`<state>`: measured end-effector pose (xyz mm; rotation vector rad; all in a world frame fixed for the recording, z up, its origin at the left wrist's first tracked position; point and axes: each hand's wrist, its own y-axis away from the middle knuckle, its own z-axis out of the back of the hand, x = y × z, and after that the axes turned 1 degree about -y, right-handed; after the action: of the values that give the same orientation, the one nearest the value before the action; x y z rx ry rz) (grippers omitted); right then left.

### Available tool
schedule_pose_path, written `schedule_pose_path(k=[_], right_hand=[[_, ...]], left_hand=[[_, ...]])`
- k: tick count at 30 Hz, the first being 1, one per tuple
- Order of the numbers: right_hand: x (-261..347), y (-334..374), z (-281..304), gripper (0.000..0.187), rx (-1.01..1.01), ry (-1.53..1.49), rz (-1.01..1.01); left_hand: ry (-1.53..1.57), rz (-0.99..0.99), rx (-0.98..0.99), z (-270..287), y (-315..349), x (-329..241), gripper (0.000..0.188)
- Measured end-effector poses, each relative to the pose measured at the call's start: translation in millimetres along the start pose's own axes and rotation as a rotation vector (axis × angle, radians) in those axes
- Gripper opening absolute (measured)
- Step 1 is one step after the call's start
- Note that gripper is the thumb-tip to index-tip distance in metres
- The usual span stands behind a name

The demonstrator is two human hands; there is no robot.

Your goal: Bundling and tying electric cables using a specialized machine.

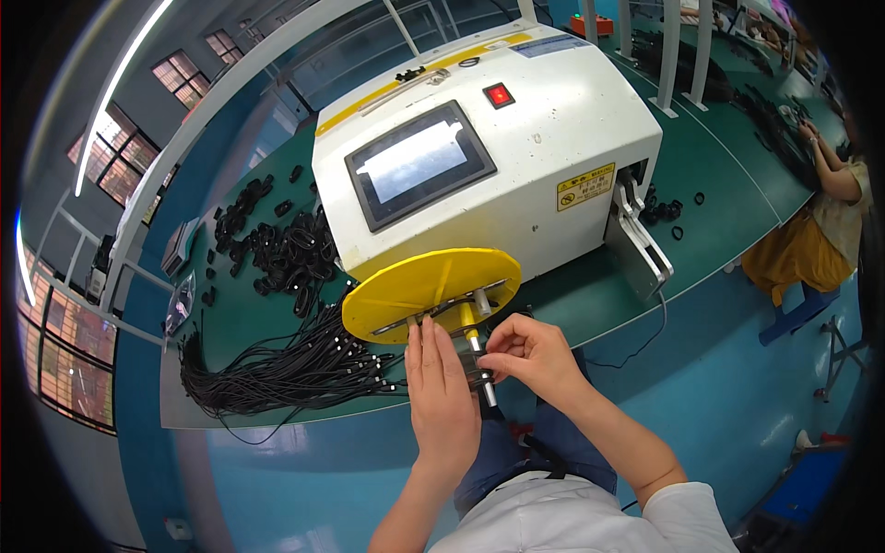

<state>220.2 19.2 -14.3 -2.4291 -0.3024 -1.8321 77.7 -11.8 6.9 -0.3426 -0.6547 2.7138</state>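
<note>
A white winding machine [535, 194] carries a yellow round disc [415, 286] with metal pegs [481, 301] standing out from its face. My left hand [441, 396] is held upright against the disc's lower edge, fingers stretched out and close together. To its right, my right hand [539, 358] pinches what looks like a black cable at a metal rod [489, 394]. The fingertips partly cover that spot, so the cable's course is hard to follow. Left of my hands lies a bundle of black cables [267, 369] with pale ends.
Coiled black cables [286, 253] are heaped left of the machine on the green table [221, 323]. A dark screen [419, 166] and a red switch [499, 95] are on its top. A metal bracket [641, 244] juts out at the right. Another person [825, 203] works at the far right.
</note>
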Motion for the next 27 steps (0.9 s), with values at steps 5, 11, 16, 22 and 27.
schedule_pose_path(k=[5, 11, 16, 22, 27], right_hand=[[5, 7, -4, 0.01, -0.028, 0.321, 0.255], [-5, 12, -14, 0.013, -0.166, 0.756, 0.699], [-14, 10, -16, 0.013, -0.206, 0.678, 0.676], [-37, 6, -20, 0.006, -0.301, 0.422, 0.549], [-37, 10, -26, 0.007, -0.316, 0.256, 0.408]], left_hand=[[0.05, 0.009, -0.023, 0, 1, 0, 0.06], [0.025, -0.024, -0.036, -3, 2, 1, 0.06], [0.048, -0.021, -0.037, -2, 1, 1, 0.056], [0.03, -0.028, -0.039, -4, 0, 2, 0.052], [0.028, -0.029, -0.032, -2, 2, 2, 0.055]])
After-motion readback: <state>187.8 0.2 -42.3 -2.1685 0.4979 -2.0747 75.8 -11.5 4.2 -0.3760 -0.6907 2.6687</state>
